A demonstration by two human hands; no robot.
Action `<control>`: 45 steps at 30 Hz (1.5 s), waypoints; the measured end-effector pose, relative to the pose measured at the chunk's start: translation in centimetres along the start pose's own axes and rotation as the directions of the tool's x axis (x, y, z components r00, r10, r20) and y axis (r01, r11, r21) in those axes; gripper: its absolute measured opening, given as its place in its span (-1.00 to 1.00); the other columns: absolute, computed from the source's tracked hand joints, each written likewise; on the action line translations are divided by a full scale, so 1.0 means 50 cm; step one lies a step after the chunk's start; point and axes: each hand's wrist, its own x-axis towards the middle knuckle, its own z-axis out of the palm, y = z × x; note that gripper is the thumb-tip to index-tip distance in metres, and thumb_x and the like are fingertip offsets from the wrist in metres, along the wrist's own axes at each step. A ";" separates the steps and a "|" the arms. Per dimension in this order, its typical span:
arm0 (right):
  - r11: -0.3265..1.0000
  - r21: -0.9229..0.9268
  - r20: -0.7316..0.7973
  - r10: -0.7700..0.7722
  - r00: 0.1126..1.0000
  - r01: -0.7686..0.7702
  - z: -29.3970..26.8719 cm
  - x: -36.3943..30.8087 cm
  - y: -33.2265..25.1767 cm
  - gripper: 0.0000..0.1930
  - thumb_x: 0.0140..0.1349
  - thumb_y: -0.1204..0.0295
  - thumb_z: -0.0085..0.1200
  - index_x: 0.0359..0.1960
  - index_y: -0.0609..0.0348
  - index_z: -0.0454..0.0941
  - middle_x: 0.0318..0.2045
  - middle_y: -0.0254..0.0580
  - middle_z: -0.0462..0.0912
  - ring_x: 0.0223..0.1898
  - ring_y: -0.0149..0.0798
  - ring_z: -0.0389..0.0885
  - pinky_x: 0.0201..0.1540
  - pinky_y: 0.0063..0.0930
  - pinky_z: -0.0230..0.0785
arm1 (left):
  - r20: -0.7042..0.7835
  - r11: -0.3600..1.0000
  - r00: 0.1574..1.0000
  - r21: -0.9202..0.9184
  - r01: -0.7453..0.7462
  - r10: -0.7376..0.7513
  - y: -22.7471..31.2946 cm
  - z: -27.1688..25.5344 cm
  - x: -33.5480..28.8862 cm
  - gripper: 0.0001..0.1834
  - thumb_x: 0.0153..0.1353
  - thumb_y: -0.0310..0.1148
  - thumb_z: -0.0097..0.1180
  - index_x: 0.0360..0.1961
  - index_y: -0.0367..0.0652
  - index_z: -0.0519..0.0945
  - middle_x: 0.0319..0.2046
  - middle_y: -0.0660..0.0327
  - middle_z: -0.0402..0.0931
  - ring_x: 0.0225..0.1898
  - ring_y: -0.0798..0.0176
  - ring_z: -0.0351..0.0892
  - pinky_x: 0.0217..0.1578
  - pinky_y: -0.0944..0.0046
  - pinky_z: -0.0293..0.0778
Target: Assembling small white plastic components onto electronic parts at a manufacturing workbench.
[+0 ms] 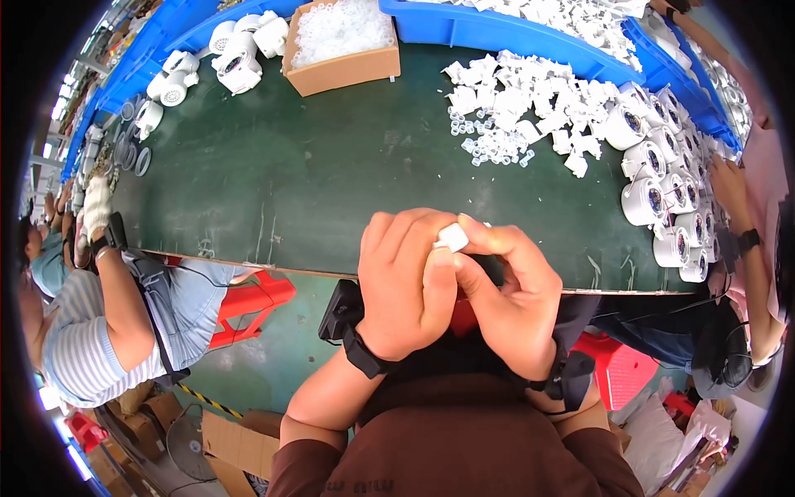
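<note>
Both my hands meet over the near edge of the dark green belt [315, 174]. My left hand [406, 282] and my right hand [509, 290] pinch one small white plastic piece [452, 238] between their fingertips. Beyond them on the belt lies a heap of white plastic brackets [530, 103] with a cluster of small clear rings [489, 145] beside it. Rows of round white housings with dark centres [662, 174] stand at the right.
A cardboard box of clear parts [341, 41] and blue bins [497, 29] stand at the far side, with more white housings [240, 54] at the far left. A gloved person in a striped shirt [91, 306] works at the left; another person's hand [730, 189] works at the right. A red stool [257, 302] stands below.
</note>
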 end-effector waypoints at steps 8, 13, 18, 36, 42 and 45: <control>0.994 0.113 -0.030 -0.001 1.000 0.005 -0.033 0.022 0.008 -0.82 0.27 0.72 0.22 -0.11 0.30 0.66 -0.15 -0.11 0.66 -0.17 -0.32 0.66 -0.06 -0.52 0.50 | 0.016 0.908 0.992 -0.402 0.119 -0.123 0.002 0.010 0.003 -0.75 0.22 -0.47 0.21 -0.07 -0.21 0.58 -0.18 0.12 0.64 -0.22 0.04 0.54 -0.12 0.15 0.46; 0.978 -0.140 0.065 -0.147 0.987 0.155 -0.079 0.032 0.022 -0.81 0.22 0.70 0.29 -0.13 0.30 0.67 -0.15 -0.11 0.68 -0.19 -0.26 0.67 -0.14 -0.45 0.50 | 0.133 0.989 0.990 -0.148 -0.021 0.041 -0.001 -0.004 0.029 -0.75 0.24 -0.48 0.18 -0.06 -0.27 0.59 -0.09 0.08 0.64 -0.15 0.04 0.56 -0.06 0.15 0.46; 0.875 -0.479 0.010 -0.075 0.997 0.071 -0.206 0.089 0.035 -0.93 0.31 0.59 0.23 -0.20 0.28 0.69 -0.23 -0.17 0.70 -0.22 -0.33 0.64 -0.13 -0.49 0.46 | 0.197 0.997 0.979 0.035 -0.064 0.056 0.014 0.007 0.049 -0.69 0.11 -0.48 0.27 -0.08 -0.15 0.68 -0.10 0.18 0.65 -0.16 0.02 0.53 -0.09 0.13 0.44; 0.465 -0.804 0.211 -0.360 0.909 0.371 -0.191 0.182 0.084 -0.85 0.18 0.58 0.29 -0.21 0.15 0.69 -0.26 -0.20 0.62 -0.21 -0.06 0.61 -0.17 -0.29 0.49 | 0.147 0.992 0.989 0.114 -0.049 0.032 0.029 0.023 0.045 -0.68 0.07 -0.46 0.33 -0.09 -0.11 0.69 -0.16 0.24 0.62 -0.20 0.08 0.49 -0.10 0.14 0.37; 0.604 -0.745 0.158 -0.254 0.954 0.284 -0.185 0.185 0.085 -0.86 0.21 0.61 0.26 -0.21 0.17 0.67 -0.25 -0.19 0.61 -0.23 -0.11 0.61 -0.17 -0.33 0.48 | 0.153 0.993 0.988 0.106 -0.050 0.034 0.028 0.011 0.030 -0.68 0.06 -0.45 0.33 -0.10 -0.09 0.70 -0.16 0.25 0.62 -0.21 0.10 0.49 -0.13 0.15 0.36; 0.650 -0.708 0.132 -0.263 0.956 0.277 -0.182 0.182 0.084 -0.87 0.24 0.62 0.24 -0.19 0.19 0.66 -0.26 -0.18 0.62 -0.25 -0.15 0.61 -0.17 -0.37 0.47 | 0.154 0.994 0.988 0.102 -0.039 0.023 0.027 0.003 0.025 -0.69 0.07 -0.45 0.32 -0.11 -0.09 0.70 -0.16 0.26 0.62 -0.22 0.10 0.48 -0.14 0.14 0.36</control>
